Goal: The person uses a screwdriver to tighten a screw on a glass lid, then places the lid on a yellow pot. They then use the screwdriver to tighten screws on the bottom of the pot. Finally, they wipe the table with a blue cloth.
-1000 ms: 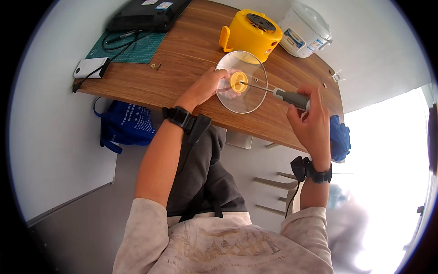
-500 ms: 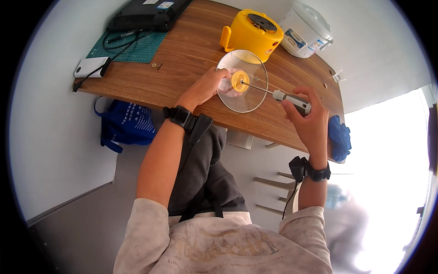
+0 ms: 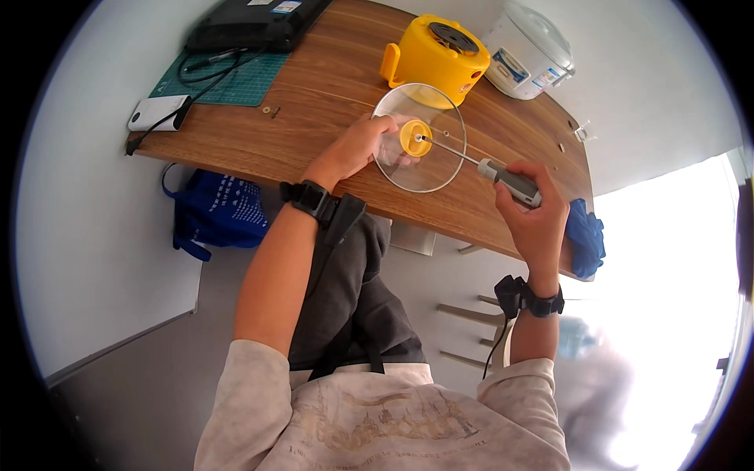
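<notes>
My left hand (image 3: 367, 145) grips the near-left rim of a round glass lid (image 3: 440, 169), its fingers showing through the glass from beneath. At the lid's middle is a yellow knob (image 3: 410, 145) with a small screw at its centre. My right hand (image 3: 536, 206) is closed around the grey handle of a screwdriver (image 3: 509, 182). Its thin shaft points left, and the tip meets the screw in the knob. The lid is tilted toward me above the table's front part.
Behind the lid stands a yellow electric pot (image 3: 436, 63), beside a white rice cooker (image 3: 528, 59). A green cutting mat (image 3: 251, 82), a black device (image 3: 243, 27) and a white power bank (image 3: 157, 114) lie at left. Blue cloth (image 3: 583, 239) hangs at the table's right corner; a blue bag (image 3: 220, 212) sits below.
My right hand and the screwdriver handle have shifted slightly right and down, and the grip has turned a little. The lid has tilted slightly; my left hand keeps its hold.
</notes>
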`<action>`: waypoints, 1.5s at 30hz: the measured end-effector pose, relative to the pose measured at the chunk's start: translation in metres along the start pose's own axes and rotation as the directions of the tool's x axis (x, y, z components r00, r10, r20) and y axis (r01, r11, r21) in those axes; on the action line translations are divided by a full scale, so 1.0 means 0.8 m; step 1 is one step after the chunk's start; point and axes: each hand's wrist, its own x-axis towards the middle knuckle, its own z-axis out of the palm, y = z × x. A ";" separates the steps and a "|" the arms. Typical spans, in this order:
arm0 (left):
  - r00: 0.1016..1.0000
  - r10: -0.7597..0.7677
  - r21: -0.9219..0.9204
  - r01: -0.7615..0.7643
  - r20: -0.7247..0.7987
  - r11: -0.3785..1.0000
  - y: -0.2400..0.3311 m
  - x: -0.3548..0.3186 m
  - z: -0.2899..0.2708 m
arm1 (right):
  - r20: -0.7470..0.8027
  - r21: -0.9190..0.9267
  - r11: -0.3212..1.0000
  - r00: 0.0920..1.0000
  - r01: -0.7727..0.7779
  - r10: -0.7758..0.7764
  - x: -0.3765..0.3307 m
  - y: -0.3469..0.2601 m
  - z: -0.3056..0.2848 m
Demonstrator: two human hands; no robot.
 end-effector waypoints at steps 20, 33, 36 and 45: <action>1.000 -0.028 -0.010 0.028 -0.002 1.000 0.015 -0.011 0.016 | 0.082 0.058 0.995 0.993 0.075 -0.079 0.012 -0.012 -0.009; 0.997 0.063 0.189 -0.052 -0.053 0.981 -0.025 0.014 -0.020 | 0.064 0.051 0.984 0.982 0.173 -0.176 0.027 -0.019 -0.017; 0.989 0.092 0.283 -0.055 -0.117 0.958 -0.036 0.022 -0.025 | 0.081 0.019 0.988 0.985 0.153 -0.154 0.030 -0.020 -0.021; 0.973 0.122 0.432 -0.025 -0.197 0.902 -0.020 0.004 -0.004 | 0.104 -0.071 0.982 0.980 0.176 -0.168 0.033 -0.034 -0.020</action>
